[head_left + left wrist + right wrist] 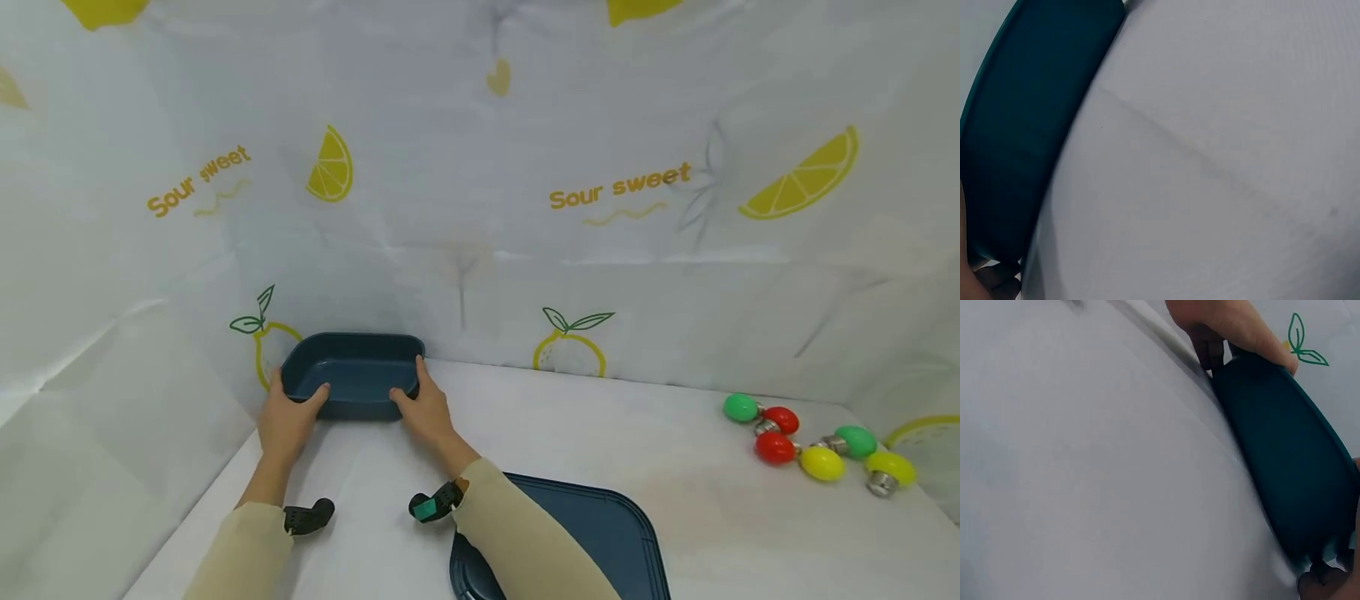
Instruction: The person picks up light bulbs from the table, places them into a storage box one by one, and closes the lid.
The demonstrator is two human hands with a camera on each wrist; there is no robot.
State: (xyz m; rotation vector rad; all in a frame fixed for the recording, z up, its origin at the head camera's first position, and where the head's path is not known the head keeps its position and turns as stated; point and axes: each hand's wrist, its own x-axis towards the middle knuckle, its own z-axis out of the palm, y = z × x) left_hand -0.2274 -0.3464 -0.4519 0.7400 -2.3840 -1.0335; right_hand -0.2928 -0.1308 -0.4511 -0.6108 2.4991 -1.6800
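A dark blue, open rectangular dish with rounded corners (356,409) is at the back left of the table, close to the wall covering. My left hand (287,423) grips its left end, thumb over the near rim. At the opposite end my right hand (429,410) holds it, with the thumb likewise on the near rim. No contents show inside. In the left wrist view the dish's side wall (1035,119) fills the upper left, fingers at the lower edge. The right wrist view has the dish (1285,450) between both hands, with fingers curled beneath its ends.
A dark blue flat tray with a ridged rim (651,542) lies at the front, partly covered by my right sleeve. Several red, green and yellow bulbs with silvery bases (822,463) lie at the right. White covering with lemon prints (480,208) hangs behind the white table (570,425).
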